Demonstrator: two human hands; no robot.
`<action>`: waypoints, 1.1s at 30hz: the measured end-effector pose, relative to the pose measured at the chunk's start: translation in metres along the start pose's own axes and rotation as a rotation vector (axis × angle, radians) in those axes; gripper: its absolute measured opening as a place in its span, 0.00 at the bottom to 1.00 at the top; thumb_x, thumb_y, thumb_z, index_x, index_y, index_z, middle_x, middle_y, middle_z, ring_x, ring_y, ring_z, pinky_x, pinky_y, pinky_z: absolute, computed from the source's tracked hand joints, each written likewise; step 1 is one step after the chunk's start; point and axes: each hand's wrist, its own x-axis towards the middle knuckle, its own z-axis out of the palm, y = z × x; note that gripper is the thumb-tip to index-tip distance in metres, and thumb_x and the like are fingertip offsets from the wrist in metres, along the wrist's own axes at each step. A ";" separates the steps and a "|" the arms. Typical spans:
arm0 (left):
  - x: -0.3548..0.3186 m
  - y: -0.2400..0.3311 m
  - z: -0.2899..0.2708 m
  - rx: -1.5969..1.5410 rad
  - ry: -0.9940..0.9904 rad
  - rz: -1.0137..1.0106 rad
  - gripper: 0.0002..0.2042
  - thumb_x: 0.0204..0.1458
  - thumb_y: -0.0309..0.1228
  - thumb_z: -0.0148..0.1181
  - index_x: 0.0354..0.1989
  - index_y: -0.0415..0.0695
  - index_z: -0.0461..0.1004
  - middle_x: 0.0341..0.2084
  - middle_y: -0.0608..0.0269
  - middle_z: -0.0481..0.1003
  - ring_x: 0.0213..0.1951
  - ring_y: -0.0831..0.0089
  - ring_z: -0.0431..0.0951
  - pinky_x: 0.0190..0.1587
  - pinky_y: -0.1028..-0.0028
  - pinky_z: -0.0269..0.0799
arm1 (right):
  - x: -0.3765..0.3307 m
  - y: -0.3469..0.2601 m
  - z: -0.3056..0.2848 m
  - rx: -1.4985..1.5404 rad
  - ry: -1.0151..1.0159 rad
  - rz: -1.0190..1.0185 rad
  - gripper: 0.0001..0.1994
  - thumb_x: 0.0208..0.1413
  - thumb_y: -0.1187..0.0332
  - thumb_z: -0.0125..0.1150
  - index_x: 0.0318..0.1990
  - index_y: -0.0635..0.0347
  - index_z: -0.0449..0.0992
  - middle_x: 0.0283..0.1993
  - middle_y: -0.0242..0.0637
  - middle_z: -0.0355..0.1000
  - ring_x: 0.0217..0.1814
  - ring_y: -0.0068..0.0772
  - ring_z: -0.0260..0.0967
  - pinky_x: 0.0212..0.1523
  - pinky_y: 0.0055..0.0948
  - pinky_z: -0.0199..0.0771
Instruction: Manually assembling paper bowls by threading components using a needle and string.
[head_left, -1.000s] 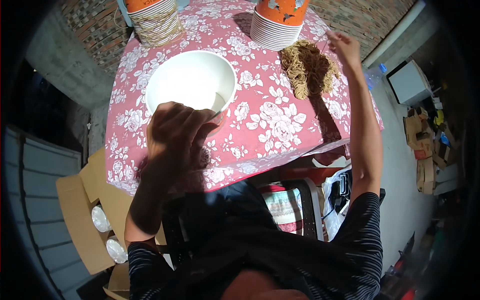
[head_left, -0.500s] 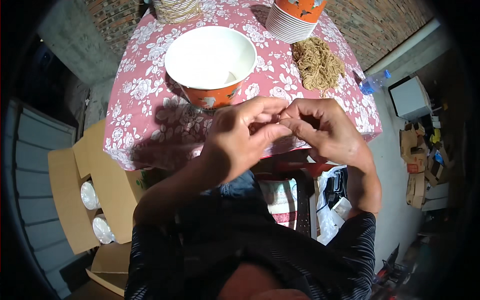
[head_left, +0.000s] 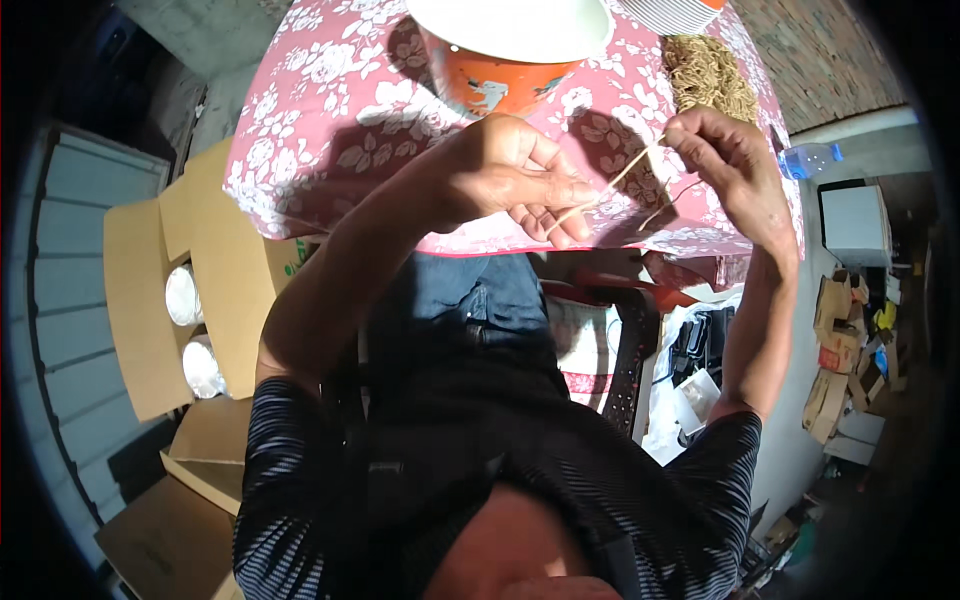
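Note:
A thin tan strand of twine (head_left: pixel 632 165) stretches slantwise between my two hands above the near part of the table. My left hand (head_left: pixel 515 180) pinches its lower end between thumb and forefinger, the other fingers loosely curled. Farther right and higher, my right hand (head_left: pixel 738 172) grips the other end at its fingertips, and a loose tail dangles below. Behind my left hand stands a large orange paper bucket (head_left: pixel 505 82) with a white rim and inside. A tangled heap of tan twine (head_left: pixel 710 80) lies just beyond my right hand.
A pink flowered cloth (head_left: pixel 330 80) covers the table. Part of a stack of orange and white buckets (head_left: pixel 675 14) shows at the far edge. An open cardboard box (head_left: pixel 145 300) holding white wrapped rolls stands at left. At right are a plastic bottle (head_left: pixel 810 160) and a white box (head_left: pixel 855 228).
My hands were close together at the fingertips; now they are apart, the right one moved right and up, with the strand drawn out between them. The view has shifted too.

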 end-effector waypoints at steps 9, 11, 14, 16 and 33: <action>0.000 -0.019 -0.002 -0.015 0.127 0.027 0.16 0.66 0.35 0.61 0.51 0.33 0.77 0.36 0.51 0.83 0.32 0.71 0.84 0.35 0.74 0.79 | 0.002 -0.006 0.003 0.087 -0.065 0.054 0.10 0.69 0.68 0.62 0.38 0.66 0.79 0.29 0.23 0.69 0.30 0.14 0.59 0.30 0.21 0.58; 0.004 -0.021 0.005 0.134 0.275 0.174 0.19 0.65 0.32 0.62 0.61 0.34 0.72 0.36 0.53 0.83 0.32 0.74 0.82 0.32 0.77 0.77 | 0.001 -0.009 0.003 0.135 -0.111 0.044 0.09 0.69 0.69 0.62 0.38 0.66 0.80 0.30 0.26 0.73 0.31 0.15 0.63 0.31 0.21 0.63; 0.016 -0.016 0.022 0.152 0.298 0.176 0.21 0.62 0.25 0.65 0.63 0.35 0.72 0.36 0.59 0.83 0.35 0.79 0.81 0.35 0.78 0.76 | -0.003 -0.019 0.008 0.116 -0.206 0.023 0.08 0.68 0.71 0.63 0.39 0.67 0.80 0.32 0.31 0.78 0.33 0.16 0.69 0.33 0.22 0.69; 0.023 -0.012 0.026 0.269 0.226 0.231 0.15 0.61 0.28 0.67 0.55 0.36 0.79 0.37 0.60 0.84 0.38 0.80 0.81 0.40 0.78 0.77 | -0.003 -0.018 0.013 0.161 -0.221 0.041 0.07 0.68 0.72 0.61 0.39 0.67 0.81 0.33 0.31 0.79 0.31 0.16 0.68 0.33 0.22 0.69; 0.002 -0.024 -0.017 0.104 0.083 0.064 0.15 0.67 0.37 0.59 0.43 0.35 0.83 0.34 0.59 0.85 0.26 0.82 0.74 0.28 0.80 0.68 | 0.030 0.027 -0.002 0.022 -0.120 0.008 0.10 0.70 0.67 0.60 0.38 0.65 0.79 0.29 0.24 0.70 0.31 0.15 0.61 0.32 0.22 0.63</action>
